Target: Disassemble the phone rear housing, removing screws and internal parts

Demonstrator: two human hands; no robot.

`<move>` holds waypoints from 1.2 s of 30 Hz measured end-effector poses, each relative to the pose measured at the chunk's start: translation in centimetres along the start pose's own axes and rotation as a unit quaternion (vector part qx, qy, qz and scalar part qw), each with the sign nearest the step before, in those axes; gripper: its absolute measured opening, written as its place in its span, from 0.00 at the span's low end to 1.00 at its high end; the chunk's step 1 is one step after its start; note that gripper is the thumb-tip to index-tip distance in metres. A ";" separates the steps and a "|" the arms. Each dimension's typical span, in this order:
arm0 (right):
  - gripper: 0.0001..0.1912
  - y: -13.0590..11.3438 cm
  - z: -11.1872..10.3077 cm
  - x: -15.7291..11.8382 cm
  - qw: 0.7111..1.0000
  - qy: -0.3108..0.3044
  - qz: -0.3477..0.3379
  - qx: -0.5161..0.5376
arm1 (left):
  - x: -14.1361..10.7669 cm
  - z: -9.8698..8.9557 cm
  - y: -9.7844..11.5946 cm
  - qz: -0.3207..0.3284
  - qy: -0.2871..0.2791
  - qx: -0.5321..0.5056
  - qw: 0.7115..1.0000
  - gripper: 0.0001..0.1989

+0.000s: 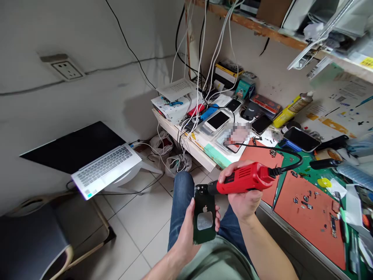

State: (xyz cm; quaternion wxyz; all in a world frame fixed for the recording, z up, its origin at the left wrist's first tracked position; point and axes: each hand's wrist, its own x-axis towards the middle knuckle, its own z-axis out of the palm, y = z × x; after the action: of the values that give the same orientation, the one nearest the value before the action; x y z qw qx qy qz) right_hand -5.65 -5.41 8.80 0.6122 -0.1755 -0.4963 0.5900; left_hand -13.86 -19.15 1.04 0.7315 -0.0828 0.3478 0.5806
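Note:
In my left hand [186, 223] is a dark green smartphone [201, 231], its back turned up, with the fingers wrapped round both edges. The back carries an apple logo, a camera block at the top and a silvery rounded patch [205, 221] below the logo. My right hand [244, 204] is closed round the red body of a corded heat gun [246, 178]. Its short black nozzle [213, 188] meets or nearly meets the phone beside the cameras; I cannot tell if they touch. A black cord runs from its rear over the workbench.
Red mats [311, 217] with small parts lie on the workbench at right. Several phones, a yellow spray can [293, 109] and boxes stand behind. White cables [217, 58] hang from the shelf. An open laptop [106, 165] rests at left, near a chair [32, 245].

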 end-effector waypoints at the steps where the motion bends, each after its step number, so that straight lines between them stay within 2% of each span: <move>1: 0.29 0.0 0.0 0.0 1.000 0.000 0.000 -0.003 | 0.0 0.0 0.0 -0.001 -0.002 -0.001 1.000 0.37; 6: 0.28 0.1 0.0 0.0 1.000 -0.005 -0.002 -0.030 | -0.1 0.0 0.1 -0.007 -0.009 0.001 1.000 0.37; 12: 0.29 0.9 -0.3 0.0 0.999 -0.003 0.000 -0.043 | -0.3 0.0 0.2 -0.005 0.009 0.007 1.000 0.34; 17: 0.28 1.2 -0.7 0.0 0.999 -0.023 0.010 -0.041 | -0.2 0.1 0.0 -0.014 0.011 -0.010 1.000 0.33; 21: 0.26 0.6 0.2 0.1 0.998 -0.052 0.011 -0.043 | -0.2 -1.1 -0.4 -0.001 0.006 -0.010 1.000 0.32; 22: 0.24 0.3 0.7 0.2 0.996 -0.069 0.011 -0.055 | -0.3 -1.8 -0.3 0.020 0.027 -0.004 0.999 0.31; 24: 0.21 -0.2 1.9 0.4 0.987 -0.125 0.002 -0.100 | -0.7 -3.6 0.2 0.088 0.104 0.001 0.991 0.26; 26: 0.21 -0.2 2.9 0.4 0.964 -0.218 -0.036 -0.145 | -1.4 -5.6 1.4 0.161 0.193 -0.011 0.968 0.19; 27: 0.23 0.2 3.2 0.3 0.947 -0.269 -0.061 -0.162 | -1.8 -6.6 2.1 0.183 0.218 -0.015 0.959 0.17; 29: 0.26 1.9 2.9 -0.6 0.908 -0.361 -0.086 -0.194 | -2.5 -8.3 3.7 0.221 0.256 -0.022 0.941 0.15; 31: 0.24 4.8 1.6 -2.4 0.874 -0.413 -0.053 -0.252 | -3.0 -9.7 5.0 0.259 0.299 -0.024 0.918 0.20; 34: 0.22 11.0 -1.9 -6.3 0.849 -0.410 0.038 -0.331 | -3.2 -11.1 5.4 0.287 0.332 -0.008 0.899 0.33; 36: 0.16 15.7 -4.5 -8.6 0.841 -0.389 0.081 -0.366 | -2.8 -11.6 4.7 0.265 0.319 0.012 0.910 0.37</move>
State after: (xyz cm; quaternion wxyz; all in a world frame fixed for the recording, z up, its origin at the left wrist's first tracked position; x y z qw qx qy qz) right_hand -8.95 -7.65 -9.25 0.2098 -0.1823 -0.8576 0.4328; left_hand -23.14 -26.00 -4.56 0.4015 -0.1597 0.5787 0.6917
